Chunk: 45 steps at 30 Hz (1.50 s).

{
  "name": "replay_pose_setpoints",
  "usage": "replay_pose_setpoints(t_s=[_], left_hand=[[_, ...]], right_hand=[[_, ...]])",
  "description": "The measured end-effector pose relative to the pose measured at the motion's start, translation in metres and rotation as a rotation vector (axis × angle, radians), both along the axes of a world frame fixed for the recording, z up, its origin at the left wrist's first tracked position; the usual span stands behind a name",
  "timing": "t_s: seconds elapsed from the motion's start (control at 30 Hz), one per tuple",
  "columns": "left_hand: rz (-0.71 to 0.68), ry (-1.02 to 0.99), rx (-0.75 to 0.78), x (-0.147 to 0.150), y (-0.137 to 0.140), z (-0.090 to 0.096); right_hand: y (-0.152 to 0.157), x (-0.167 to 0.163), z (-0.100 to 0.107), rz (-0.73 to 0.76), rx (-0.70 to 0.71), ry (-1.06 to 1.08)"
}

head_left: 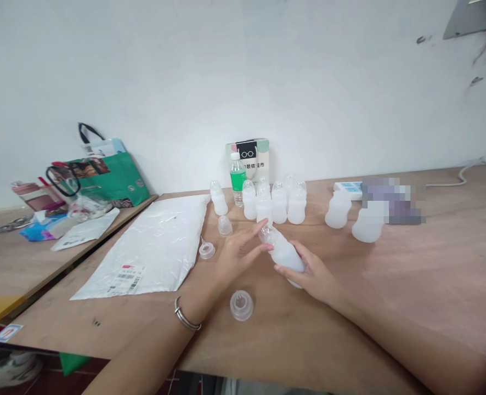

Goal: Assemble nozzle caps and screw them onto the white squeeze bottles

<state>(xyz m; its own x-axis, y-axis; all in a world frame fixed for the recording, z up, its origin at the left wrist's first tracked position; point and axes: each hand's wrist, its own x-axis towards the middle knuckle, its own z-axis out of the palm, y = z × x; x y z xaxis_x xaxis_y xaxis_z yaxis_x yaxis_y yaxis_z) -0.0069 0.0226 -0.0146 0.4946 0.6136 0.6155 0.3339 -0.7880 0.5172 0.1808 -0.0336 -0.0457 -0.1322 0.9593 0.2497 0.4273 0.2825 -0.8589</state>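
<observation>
My right hand [315, 274] is wrapped round the lower body of a milky white baby bottle [286, 255], which tilts to the left above the table. At its upper end is a clear dome cap [269, 235], with the thumb and forefinger of my left hand [243, 247] on either side of it. On the table below my hands lies a clear collar with a nipple [242, 305]. A second collar and nipple [207, 250] rests left of my left hand, beside a loose clear cap [225, 225]. Several capped baby bottles [280, 203] stand behind my hands.
Two bottles without caps, one left [337, 211] and one right [367, 226], stand on the right. A white plastic mailer [152, 241] covers the table's left part. Behind stand a green-labelled water bottle [238, 181] and a paper bag [261, 159]. A green bag [123, 178] sits far left.
</observation>
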Motion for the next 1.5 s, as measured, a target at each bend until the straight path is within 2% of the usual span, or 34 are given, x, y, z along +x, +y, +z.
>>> replay_pose_setpoints(t_s=[0.17,0.3,0.4,0.53,0.83,1.03,1.17,1.23,1.37,1.43,1.5], left_hand=[[-0.032,-0.035,-0.075,0.006,0.0,0.003],[-0.039,0.07,-0.075,0.006,-0.008,0.012],[-0.066,0.186,-0.068,0.003,-0.009,0.014],[-0.023,0.123,-0.043,0.001,0.001,0.007],[-0.031,0.16,0.039,-0.005,0.002,0.006],[0.028,0.1,0.093,-0.013,0.012,0.004],[0.148,0.145,0.164,-0.028,0.022,0.012],[0.241,0.249,0.13,-0.042,0.029,0.018],[0.43,0.578,-0.099,-0.075,0.04,0.027],[0.465,0.743,-0.226,-0.085,0.043,0.028],[0.443,0.867,-0.316,-0.09,0.044,0.026]], right_hand=[[0.0,-0.001,0.001,-0.013,0.028,-0.002],[0.009,-0.001,-0.005,-0.005,0.041,-0.041],[0.021,0.004,-0.013,-0.11,0.087,-0.076],[0.04,0.015,-0.022,-0.309,0.078,-0.175],[0.088,0.026,-0.027,-0.403,0.107,-0.201],[0.099,0.021,-0.028,-0.421,0.146,-0.097],[0.079,0.025,-0.029,-0.513,0.247,-0.003],[0.063,0.036,-0.028,-0.593,0.337,0.018],[0.033,0.079,-0.022,-0.822,0.589,0.042],[0.027,0.106,-0.021,-0.943,0.735,0.013],[0.028,0.129,-0.022,-1.046,0.781,-0.016]])
